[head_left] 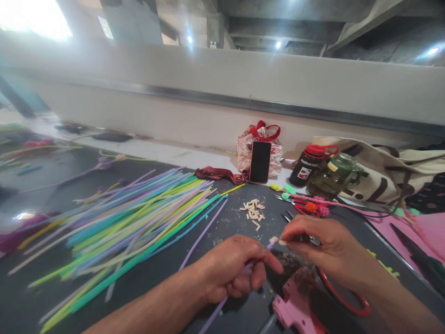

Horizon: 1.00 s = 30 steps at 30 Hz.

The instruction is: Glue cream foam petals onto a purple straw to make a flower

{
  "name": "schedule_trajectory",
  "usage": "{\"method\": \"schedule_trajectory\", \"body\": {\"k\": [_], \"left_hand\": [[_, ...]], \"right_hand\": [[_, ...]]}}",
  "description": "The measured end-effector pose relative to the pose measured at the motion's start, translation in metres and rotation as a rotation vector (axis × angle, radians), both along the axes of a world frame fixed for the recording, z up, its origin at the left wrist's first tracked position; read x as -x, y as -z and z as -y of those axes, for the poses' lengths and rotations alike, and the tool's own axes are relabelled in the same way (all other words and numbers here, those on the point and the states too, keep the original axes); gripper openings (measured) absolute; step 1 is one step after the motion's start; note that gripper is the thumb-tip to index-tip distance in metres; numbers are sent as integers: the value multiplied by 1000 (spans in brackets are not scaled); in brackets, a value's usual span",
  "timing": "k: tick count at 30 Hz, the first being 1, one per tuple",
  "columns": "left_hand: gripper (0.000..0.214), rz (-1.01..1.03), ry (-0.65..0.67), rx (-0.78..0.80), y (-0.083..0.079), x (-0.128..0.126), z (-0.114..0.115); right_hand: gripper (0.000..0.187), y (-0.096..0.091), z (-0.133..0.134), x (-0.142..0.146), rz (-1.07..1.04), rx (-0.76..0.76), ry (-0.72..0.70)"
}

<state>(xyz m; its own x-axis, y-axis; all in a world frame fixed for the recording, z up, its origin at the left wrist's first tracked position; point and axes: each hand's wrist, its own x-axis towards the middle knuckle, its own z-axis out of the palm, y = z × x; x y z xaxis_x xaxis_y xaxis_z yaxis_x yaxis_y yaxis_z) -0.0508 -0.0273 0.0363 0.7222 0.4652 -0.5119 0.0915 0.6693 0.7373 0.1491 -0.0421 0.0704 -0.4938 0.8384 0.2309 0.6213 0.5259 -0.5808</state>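
Note:
A purple pipe cleaner (pixel 218 310) runs through my left hand (pixel 239 266), which is closed around it with the index finger stretched forward. At its upper end sits a small pale tip (pixel 274 240). The fingertips of my right hand (pixel 318 241) pinch a short cream-coloured piece (pixel 282 242) right beside that tip; whether the two touch is unclear. Red-handled scissors (pixel 361 304) pass beneath or through my right hand, partly hidden, so I cannot tell if they are held. Below the hands lies a pink glue gun (pixel 295 304). Beyond them is a pile of short cream pieces (pixel 255 211).
Many coloured pipe cleaners (pixel 139 218) spread across the dark table at left. Along the back stand a phone (pixel 260 162), a patterned pouch (pixel 243 147), a black bottle (pixel 306 167) and a green jug (pixel 333 178). A canvas bag (pixel 375 178) and black-handled scissors (pixel 420 250) are at right.

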Motion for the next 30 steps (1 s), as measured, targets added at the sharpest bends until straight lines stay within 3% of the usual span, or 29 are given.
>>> {"method": "schedule_trajectory", "body": {"k": [5,30], "left_hand": [[26,-21,16,-8,3,-2,2],[32,42,85,76,1,0,-2]], "right_hand": [[12,0,3,2,51,-104,-39],[25,7,0,-1,93,-317,-233]]}}
